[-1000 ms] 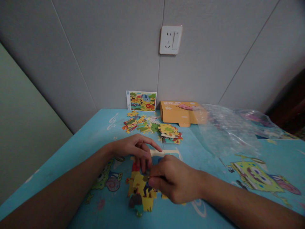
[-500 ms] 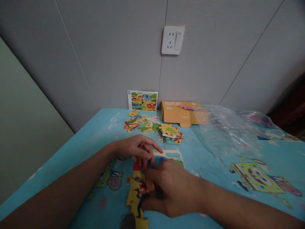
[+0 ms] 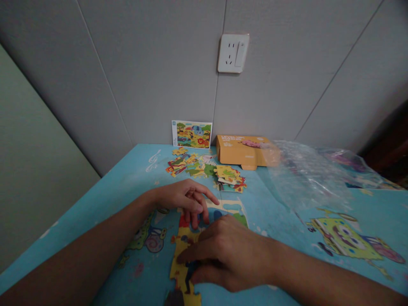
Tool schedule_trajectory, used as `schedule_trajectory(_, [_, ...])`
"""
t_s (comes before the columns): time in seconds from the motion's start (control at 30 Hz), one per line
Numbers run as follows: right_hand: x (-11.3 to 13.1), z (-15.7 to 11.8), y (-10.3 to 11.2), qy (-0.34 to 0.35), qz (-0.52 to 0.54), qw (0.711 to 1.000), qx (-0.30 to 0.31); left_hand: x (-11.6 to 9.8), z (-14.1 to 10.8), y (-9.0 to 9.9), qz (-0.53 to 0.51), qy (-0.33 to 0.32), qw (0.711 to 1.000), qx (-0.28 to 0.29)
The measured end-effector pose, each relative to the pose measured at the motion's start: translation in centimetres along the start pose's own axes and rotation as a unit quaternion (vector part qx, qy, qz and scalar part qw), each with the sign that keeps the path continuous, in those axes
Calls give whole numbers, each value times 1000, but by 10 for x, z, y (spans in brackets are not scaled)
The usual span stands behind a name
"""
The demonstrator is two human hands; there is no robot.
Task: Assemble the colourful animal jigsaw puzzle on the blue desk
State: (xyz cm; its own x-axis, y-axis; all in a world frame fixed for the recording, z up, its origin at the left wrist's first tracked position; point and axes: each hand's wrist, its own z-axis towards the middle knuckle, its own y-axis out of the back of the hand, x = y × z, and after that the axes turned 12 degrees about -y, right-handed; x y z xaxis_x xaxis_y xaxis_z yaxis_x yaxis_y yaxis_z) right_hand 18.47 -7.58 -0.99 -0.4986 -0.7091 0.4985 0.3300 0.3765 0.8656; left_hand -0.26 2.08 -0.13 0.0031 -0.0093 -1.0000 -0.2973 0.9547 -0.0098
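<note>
Hovering or resting over the upper left part of a partly joined, flat, multicoloured jigsaw puzzle [image 3: 179, 272], the left hand [image 3: 181, 197] is loosely curled with the forefinger stretched out and nothing seen in its hold; contact cannot be told. The puzzle lies on the table [image 3: 264, 202], which has a light-blue, cartoon-printed surface. Beyond the puzzle, a small white-bordered picture card [image 3: 193, 134] leans upright against the grey wall, with a heap of loose yellow, red and green pieces [image 3: 196, 165] before it. On the puzzle's right part, the right hand [image 3: 223, 255] is half open, thumb and forefinger apart; its palm side is hidden. Beyond the puzzle and further right come a small stack of pieces [image 3: 230, 176], an orange cardboard box [image 3: 236, 155] and a crumpled clear plastic bag [image 3: 314, 178].
</note>
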Motion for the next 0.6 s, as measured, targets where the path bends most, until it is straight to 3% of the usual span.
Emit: schedule_trajectory(0.6, [-2,1,-1,18,-10,1000,-1,0,0,0,8,0,1000,-9])
